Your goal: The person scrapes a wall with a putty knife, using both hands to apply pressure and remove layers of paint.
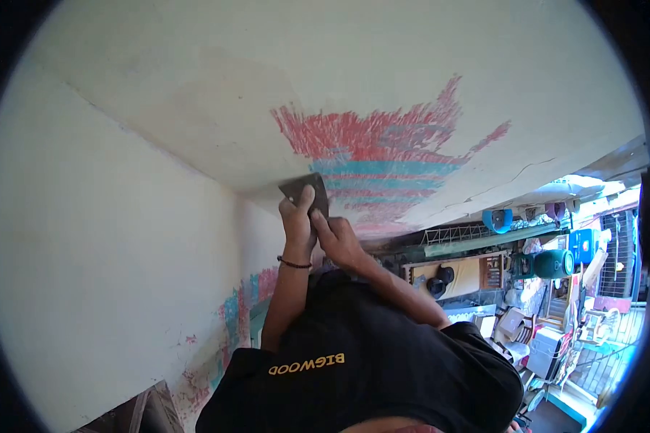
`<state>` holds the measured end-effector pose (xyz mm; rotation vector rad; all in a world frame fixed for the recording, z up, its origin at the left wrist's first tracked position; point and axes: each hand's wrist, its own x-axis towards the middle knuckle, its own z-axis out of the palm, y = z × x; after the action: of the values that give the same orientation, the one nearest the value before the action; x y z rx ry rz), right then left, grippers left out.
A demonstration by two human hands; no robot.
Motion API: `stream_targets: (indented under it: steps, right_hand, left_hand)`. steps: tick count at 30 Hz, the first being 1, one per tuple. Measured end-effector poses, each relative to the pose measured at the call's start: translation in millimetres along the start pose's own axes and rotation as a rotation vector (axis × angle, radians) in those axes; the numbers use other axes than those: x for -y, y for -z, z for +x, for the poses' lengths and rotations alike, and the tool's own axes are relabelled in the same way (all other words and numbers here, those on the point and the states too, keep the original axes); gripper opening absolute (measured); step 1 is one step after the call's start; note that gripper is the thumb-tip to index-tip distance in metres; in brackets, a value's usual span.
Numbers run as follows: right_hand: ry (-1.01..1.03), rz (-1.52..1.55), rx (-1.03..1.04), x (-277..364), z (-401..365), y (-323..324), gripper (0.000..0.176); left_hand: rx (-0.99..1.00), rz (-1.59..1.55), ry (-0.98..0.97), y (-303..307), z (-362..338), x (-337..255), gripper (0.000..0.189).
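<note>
A dark, broad-bladed putty knife lies against the pale wall, at the left edge of a red and blue painted patch. My left hand, with a dark bracelet at the wrist, is closed on it, and one finger presses flat along the blade. From the right, my right hand also grips it, its thumb near the blade's lower edge. The handle is hidden by my hands. Red and blue paint in the patch is streaky, with pale wall showing through it.
A second pale wall meets this one at a corner on the left. More red and blue paint shows low in that corner. At right are a green cylinder, a blue container, a wooden board and cluttered household items.
</note>
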<state>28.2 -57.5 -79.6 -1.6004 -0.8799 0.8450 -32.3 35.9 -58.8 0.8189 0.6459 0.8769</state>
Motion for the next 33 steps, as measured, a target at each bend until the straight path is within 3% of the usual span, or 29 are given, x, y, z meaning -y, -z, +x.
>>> stream_targets:
  steps: [2, 6, 8, 11, 17, 22, 23, 27, 30, 33]
  right_hand:
    - [-0.045, 0.073, 0.048, 4.1, 3.9, -1.3, 0.055]
    - [0.035, 0.055, 0.047, -37.3, -11.5, -2.0, 0.044]
    - [0.091, 0.06, 0.077, -49.6, -22.4, 5.6, 0.036]
    - [0.233, 0.023, 0.025, -13.1, -30.9, 10.8, 0.028]
    - [0.159, 0.07, 0.007, -63.5, -28.6, 3.3, 0.028]
    - [0.151, 0.099, 0.057, -20.9, -33.7, 3.9, 0.03]
    - [0.141, 0.133, 0.064, -19.7, -34.0, 1.9, 0.031]
    - [0.179, 0.105, 0.073, -56.3, -32.5, 1.3, 0.031]
    - [0.149, 0.092, 0.045, -13.2, -28.3, 5.2, 0.03]
    - [0.165, 0.094, 0.031, -17.9, -27.9, 0.6, 0.03]
  left_hand:
    - [0.005, 0.021, 0.007, -9.4, -0.4, -14.0, 0.018]
    - [-0.071, -0.02, 0.05, 17.5, 2.0, 27.6, 0.023]
    - [-0.036, -0.038, 0.003, 10.1, 0.4, 15.9, 0.024]
    - [0.013, -0.071, -0.034, -9.1, 1.1, -8.4, 0.023]
    - [-0.034, -0.113, 0.025, 3.8, 8.7, 26.7, 0.026]
    - [-0.186, 0.069, -0.092, -18.0, 2.0, -0.6, 0.022]
    - [-0.11, 0.09, -0.108, -9.8, 3.8, 4.3, 0.022]
    - [-0.192, 0.015, -0.123, 19.2, 14.7, 51.6, 0.022]
    - [-0.109, 0.081, -0.173, 6.7, 16.8, 18.4, 0.023]
    - [-0.131, 0.127, -0.187, 8.2, 16.3, 20.5, 0.024]
